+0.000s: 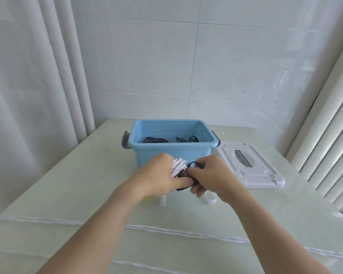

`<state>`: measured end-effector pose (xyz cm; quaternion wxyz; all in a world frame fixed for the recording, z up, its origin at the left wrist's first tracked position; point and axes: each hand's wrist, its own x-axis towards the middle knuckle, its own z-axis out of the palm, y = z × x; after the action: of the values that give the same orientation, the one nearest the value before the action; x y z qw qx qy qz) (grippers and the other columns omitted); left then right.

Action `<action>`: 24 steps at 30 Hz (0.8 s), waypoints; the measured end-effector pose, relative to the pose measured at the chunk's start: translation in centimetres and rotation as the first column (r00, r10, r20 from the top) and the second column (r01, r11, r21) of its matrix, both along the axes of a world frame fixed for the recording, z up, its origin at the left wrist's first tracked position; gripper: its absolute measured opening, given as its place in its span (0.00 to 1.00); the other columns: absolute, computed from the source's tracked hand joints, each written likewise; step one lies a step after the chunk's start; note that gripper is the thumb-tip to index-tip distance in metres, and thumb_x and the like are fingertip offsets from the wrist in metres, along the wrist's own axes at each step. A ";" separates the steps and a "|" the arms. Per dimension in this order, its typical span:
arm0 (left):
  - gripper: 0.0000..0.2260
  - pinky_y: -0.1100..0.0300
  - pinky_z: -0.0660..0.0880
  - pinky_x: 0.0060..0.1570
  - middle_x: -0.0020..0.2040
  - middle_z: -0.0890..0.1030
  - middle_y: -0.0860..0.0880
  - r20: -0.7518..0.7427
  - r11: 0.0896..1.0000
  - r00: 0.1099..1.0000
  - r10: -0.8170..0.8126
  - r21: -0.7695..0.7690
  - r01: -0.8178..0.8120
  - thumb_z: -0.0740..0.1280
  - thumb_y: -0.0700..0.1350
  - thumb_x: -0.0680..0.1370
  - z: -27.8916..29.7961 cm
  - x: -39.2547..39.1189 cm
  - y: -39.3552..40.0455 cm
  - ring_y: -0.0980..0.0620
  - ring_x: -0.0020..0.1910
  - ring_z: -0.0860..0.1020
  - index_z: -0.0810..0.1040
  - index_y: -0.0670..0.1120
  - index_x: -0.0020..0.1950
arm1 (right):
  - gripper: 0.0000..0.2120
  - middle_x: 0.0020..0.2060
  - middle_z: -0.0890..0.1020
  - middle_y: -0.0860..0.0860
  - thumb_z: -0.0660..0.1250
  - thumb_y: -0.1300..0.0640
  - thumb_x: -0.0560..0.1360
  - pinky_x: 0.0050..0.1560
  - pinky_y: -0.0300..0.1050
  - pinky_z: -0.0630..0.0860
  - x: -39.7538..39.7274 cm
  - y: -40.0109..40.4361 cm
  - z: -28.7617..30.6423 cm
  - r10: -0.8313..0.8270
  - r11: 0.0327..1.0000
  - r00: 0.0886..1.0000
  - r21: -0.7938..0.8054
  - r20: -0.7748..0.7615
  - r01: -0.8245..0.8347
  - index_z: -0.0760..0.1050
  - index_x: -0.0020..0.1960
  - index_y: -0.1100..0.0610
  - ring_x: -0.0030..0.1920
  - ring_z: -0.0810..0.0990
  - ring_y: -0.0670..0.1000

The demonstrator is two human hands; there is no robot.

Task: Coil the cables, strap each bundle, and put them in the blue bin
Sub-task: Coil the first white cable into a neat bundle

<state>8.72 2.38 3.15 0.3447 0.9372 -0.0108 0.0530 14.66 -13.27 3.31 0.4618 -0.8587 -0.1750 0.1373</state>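
Note:
My left hand [162, 177] grips a coiled white cable [179, 167] just in front of the blue bin [172, 153]. A black strap [190, 175] loops around the coil, and my right hand [208, 175] pinches that strap. One strap end hangs below my fingers. Inside the bin lie two black cable bundles [154, 139], partly hidden by the bin's near wall.
A white bin lid [251, 167] with a grey handle lies on the table to the right of the bin. A white strap [210, 197] rests under my right hand and a small white piece [162, 200] under my left. Curtains hang on both sides.

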 end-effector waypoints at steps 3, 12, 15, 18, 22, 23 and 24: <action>0.21 0.57 0.64 0.31 0.30 0.69 0.48 0.018 1.000 1.000 -0.011 -0.029 0.012 0.72 0.56 0.75 0.7 -0.4 0.3 0.51 0.29 0.66 0.72 0.40 0.35 | 0.12 0.27 0.82 0.55 0.71 0.59 0.76 0.26 0.40 0.74 0.3 -0.8 0.5 0.017 0.996 0.998 0.088 -0.068 -0.011 0.73 0.38 0.63 0.24 0.78 0.51; 0.17 0.58 0.59 0.29 0.27 0.64 0.51 0.072 0.966 0.978 0.196 -0.185 -0.180 0.69 0.53 0.69 0.9 -0.3 -1.1 0.51 0.29 0.60 0.65 0.47 0.29 | 0.23 0.24 0.79 0.53 0.78 0.51 0.71 0.21 0.38 0.69 1.1 -1.4 0.5 -0.038 0.991 0.997 0.125 -0.062 0.046 0.65 0.33 0.57 0.20 0.70 0.48; 0.17 0.60 0.59 0.28 0.26 0.64 0.50 0.085 0.908 0.945 0.317 -0.316 -0.276 0.70 0.47 0.71 0.8 -0.2 -1.6 0.51 0.29 0.60 0.65 0.47 0.28 | 0.21 0.23 0.77 0.53 0.77 0.56 0.72 0.22 0.39 0.69 1.2 -1.5 0.3 -0.033 0.988 0.994 0.144 -0.102 0.048 0.65 0.33 0.57 0.19 0.68 0.48; 0.15 0.59 0.60 0.29 0.27 0.64 0.48 0.097 0.871 0.925 0.366 -0.385 -0.305 0.70 0.47 0.69 0.6 -0.2 -1.9 0.50 0.29 0.61 0.67 0.46 0.28 | 0.22 0.24 0.77 0.53 0.77 0.55 0.72 0.22 0.38 0.67 1.3 -1.5 0.3 -0.025 0.992 0.994 0.119 -0.109 0.038 0.64 0.33 0.56 0.19 0.67 0.47; 0.16 0.61 0.60 0.28 0.23 0.64 0.51 0.019 0.733 0.922 0.388 -0.613 -0.296 0.73 0.45 0.70 0.5 0.0 -2.8 0.50 0.26 0.60 0.68 0.47 0.27 | 0.24 0.26 0.78 0.54 0.78 0.55 0.71 0.22 0.37 0.65 1.6 -1.6 0.2 0.000 0.999 0.996 0.042 -0.089 0.004 0.62 0.33 0.54 0.20 0.67 0.48; 0.14 0.61 0.60 0.29 0.22 0.64 0.52 -0.019 0.634 0.926 0.378 -0.723 -0.274 0.73 0.43 0.71 0.7 0.1 -2.8 0.51 0.24 0.61 0.71 0.46 0.29 | 0.23 0.26 0.78 0.53 0.79 0.55 0.70 0.22 0.37 0.65 1.6 -1.8 0.1 0.013 1.000 0.997 -0.021 -0.075 -0.014 0.63 0.33 0.54 0.20 0.67 0.48; 0.13 0.60 0.60 0.29 0.22 0.64 0.53 -0.043 0.533 0.928 0.371 -0.808 -0.250 0.72 0.41 0.73 0.8 0.4 -2.6 0.52 0.23 0.61 0.73 0.46 0.30 | 0.22 0.25 0.78 0.52 0.79 0.54 0.70 0.21 0.35 0.66 1.6 -2.1 0.0 0.022 0.994 0.998 -0.110 -0.052 -0.028 0.65 0.34 0.54 0.20 0.68 0.48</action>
<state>9.08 -0.20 3.99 0.7118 0.6616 0.1579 0.1752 16.30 -15.37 3.27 0.4160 -0.8769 -0.1659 0.1744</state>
